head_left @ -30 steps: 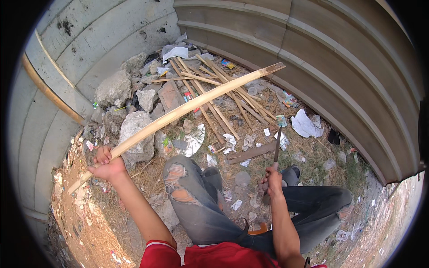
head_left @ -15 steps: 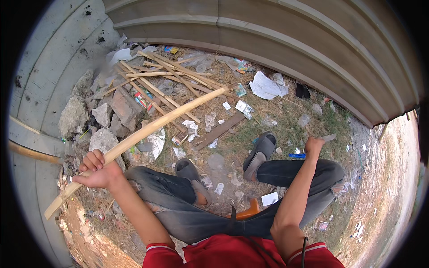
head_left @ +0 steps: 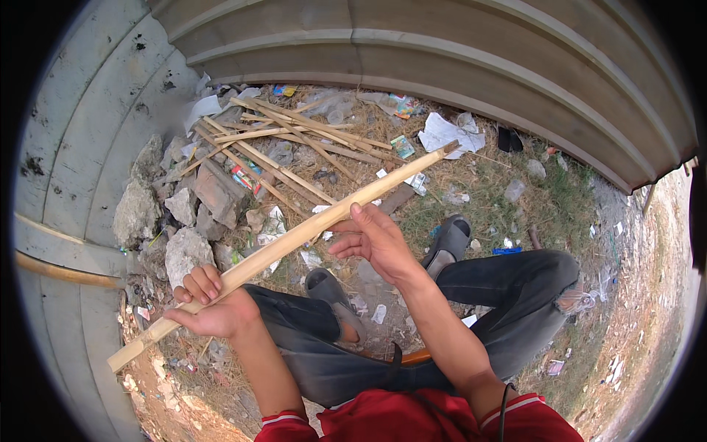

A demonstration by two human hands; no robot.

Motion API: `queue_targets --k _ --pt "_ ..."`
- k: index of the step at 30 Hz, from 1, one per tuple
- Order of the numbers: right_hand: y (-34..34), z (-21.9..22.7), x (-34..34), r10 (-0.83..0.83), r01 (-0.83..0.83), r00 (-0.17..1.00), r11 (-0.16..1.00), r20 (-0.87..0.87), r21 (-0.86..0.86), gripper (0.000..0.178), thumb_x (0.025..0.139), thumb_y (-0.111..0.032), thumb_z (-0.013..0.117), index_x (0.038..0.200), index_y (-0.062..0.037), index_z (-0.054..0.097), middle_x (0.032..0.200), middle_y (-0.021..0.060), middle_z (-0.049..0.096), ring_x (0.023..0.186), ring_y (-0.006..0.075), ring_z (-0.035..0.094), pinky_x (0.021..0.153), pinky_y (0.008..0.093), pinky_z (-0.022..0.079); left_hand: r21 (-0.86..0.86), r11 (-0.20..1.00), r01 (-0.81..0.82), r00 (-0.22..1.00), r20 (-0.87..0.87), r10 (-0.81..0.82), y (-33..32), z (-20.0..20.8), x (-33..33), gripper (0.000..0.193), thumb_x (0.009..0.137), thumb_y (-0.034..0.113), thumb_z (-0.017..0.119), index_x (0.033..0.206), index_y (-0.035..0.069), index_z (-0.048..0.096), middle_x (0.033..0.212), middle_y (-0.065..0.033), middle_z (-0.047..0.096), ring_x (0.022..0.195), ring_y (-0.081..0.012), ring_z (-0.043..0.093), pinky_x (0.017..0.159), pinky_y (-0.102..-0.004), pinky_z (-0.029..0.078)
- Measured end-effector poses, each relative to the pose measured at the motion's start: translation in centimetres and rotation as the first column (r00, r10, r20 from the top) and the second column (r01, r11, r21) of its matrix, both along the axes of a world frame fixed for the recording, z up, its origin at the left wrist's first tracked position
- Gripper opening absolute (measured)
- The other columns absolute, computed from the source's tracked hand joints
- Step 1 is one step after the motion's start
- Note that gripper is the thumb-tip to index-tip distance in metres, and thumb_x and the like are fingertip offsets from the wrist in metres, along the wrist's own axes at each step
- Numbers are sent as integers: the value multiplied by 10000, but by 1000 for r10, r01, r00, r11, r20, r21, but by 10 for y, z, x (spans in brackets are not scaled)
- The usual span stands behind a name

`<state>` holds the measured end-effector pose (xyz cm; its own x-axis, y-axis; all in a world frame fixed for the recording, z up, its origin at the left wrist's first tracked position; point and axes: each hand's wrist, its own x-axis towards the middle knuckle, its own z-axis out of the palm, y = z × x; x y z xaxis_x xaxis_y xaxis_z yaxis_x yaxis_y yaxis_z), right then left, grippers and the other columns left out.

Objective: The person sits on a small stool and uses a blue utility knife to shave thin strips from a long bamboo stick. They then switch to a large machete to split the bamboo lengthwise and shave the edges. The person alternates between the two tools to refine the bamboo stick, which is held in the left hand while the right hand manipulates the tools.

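Observation:
A long, pale split bamboo strip (head_left: 287, 244) slants across my lap from lower left to upper right, with a darker far end. Near its lower end, my left hand (head_left: 224, 311) is wrapped round it from below. My right hand (head_left: 381, 247) is at the strip's middle, the thumb against its edge and the other fingers spread apart below it. On the grass beyond my right knee lies a short brown piece that looks like a knife handle (head_left: 535, 236); no blade can be made out there.
Several bamboo strips (head_left: 294, 132) lie piled ahead, by broken concrete chunks (head_left: 138, 214). A corrugated metal sheet (head_left: 471, 66) closes the far side, and pale panels (head_left: 66, 177) stand on the left. Litter and a blue object (head_left: 507, 251) dot the grass. An orange piece (head_left: 417, 356) shows between my legs.
My right hand has let go of the knife on the right and moved left to the bamboo strip. My left hand keeps its grip, and the strip appears farther right.

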<state>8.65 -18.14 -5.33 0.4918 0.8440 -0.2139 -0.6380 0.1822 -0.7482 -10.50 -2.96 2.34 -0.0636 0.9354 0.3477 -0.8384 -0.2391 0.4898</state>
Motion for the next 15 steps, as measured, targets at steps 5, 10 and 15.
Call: queue_targets --k 5,10,15 --pt "61 76 29 -368 330 911 921 184 209 235 1013 -179 569 1125 16 503 802 134 693 602 183 687 512 271 554 -212 968 -134 989 -97 116 -61 5 -2 634 1051 553 351 1281 -15 512 1143 -198 614 1027 -261 610 937 -392 488" --pt "83 192 66 -207 38 732 964 649 265 269 902 -111 621 1013 125 556 779 193 691 605 247 720 505 321 588 -240 763 600 595 -504 -626 -137 -14 -63 697 1011 452 488 1457 -69 367 1352 -260 550 1206 -328 583 1019 -444 466" --pt "80 211 60 -23 -48 529 997 849 57 297 923 -117 600 1064 141 557 784 208 700 616 237 725 528 325 603 637 485 599 722 -691 16 -146 12 -95 750 887 427 690 1404 -52 435 1254 -233 613 1183 -312 587 951 -438 491"
